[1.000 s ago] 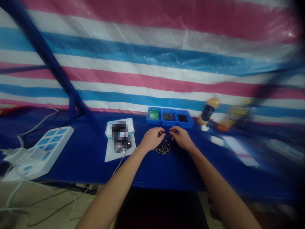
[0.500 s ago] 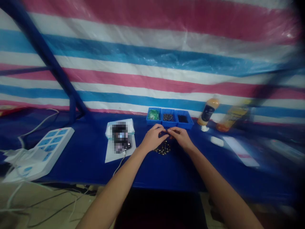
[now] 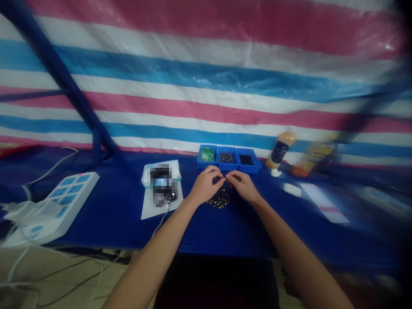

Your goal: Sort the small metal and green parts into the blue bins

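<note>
My left hand point(image 3: 207, 184) and my right hand point(image 3: 242, 184) meet fingertip to fingertip above the blue table. The fingers of both are pinched together, and whatever lies between them is too small to make out. Just under the hands is a pile of small metallic pieces point(image 3: 219, 201), gold and dark in colour. Behind my fingers stand blue bins in a row: one with green packets point(image 3: 207, 154), one with small shiny metal parts point(image 3: 226, 158), and one with dark small parts point(image 3: 246, 159).
Left of my arm, a phone point(image 3: 173, 196) on white paper has a cable attached. A white power strip point(image 3: 72, 193) lies further left. To the right are an orange drink bottle point(image 3: 280, 150), a second bottle point(image 3: 310, 159), a white case point(image 3: 292, 189) and a pale flat slab point(image 3: 323, 204).
My hands stay together over the pile, with the fingertips shifted slightly and pressed closer. The bins and the pile look the same.
</note>
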Demonstrator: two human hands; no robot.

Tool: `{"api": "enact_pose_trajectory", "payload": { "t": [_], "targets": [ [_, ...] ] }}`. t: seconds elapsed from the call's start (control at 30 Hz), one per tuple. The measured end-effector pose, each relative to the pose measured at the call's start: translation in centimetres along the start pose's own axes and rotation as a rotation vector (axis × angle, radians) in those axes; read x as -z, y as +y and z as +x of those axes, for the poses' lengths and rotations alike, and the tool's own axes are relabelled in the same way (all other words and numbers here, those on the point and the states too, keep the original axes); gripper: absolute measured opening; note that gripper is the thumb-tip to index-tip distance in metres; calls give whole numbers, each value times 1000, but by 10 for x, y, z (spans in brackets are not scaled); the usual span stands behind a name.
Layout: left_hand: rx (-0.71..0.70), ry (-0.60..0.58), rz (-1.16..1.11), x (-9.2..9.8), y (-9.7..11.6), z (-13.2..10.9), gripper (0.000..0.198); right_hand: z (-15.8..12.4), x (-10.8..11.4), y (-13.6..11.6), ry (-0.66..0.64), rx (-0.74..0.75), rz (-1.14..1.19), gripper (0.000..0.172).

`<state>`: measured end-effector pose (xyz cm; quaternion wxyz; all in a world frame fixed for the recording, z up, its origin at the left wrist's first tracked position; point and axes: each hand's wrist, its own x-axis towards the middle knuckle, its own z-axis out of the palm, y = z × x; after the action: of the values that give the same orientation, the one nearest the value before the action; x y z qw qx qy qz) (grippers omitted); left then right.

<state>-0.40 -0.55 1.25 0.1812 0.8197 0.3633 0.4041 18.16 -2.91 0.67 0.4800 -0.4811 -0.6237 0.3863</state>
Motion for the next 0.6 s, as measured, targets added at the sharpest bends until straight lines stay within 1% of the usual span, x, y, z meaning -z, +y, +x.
{"api": "enact_pose_trajectory", "payload": {
  "t": [0.07, 0.13, 0.2, 0.27, 0.33, 0.43, 0.5, 0.57, 0.6],
  "targets": [
    [10, -12, -7, 0, 1, 0, 19, 0, 2, -1, -10, 15, -32, 33],
    [31, -21, -9, 1, 2, 1, 25, 0, 3, -1, 7, 19, -67, 37],
    [59, -23, -7, 1, 3, 1, 30, 0, 5, 1, 40, -1, -92, 42],
    [83, -19, -4, 2, 3, 1, 32, 2, 7, 4, 86, -43, -60, 45],
    [97, -16, 0, 3, 2, 0, 31, 5, 10, 9, 168, -96, 53, 44],
    [102, -27, 5, 3, 1, 0, 28, 12, 18, 16, 348, -173, 273, 40],
    [101, -43, 8, 3, 0, 0, 26, 18, 25, 18, 453, -213, 367, 37],
    [98, -56, 13, 3, 0, 0, 24, 23, 32, 20, 504, -261, 399, 35],
    [97, -60, 18, 3, 0, 0, 23, 25, 35, 20, 514, -284, 392, 37]
  ]
}}
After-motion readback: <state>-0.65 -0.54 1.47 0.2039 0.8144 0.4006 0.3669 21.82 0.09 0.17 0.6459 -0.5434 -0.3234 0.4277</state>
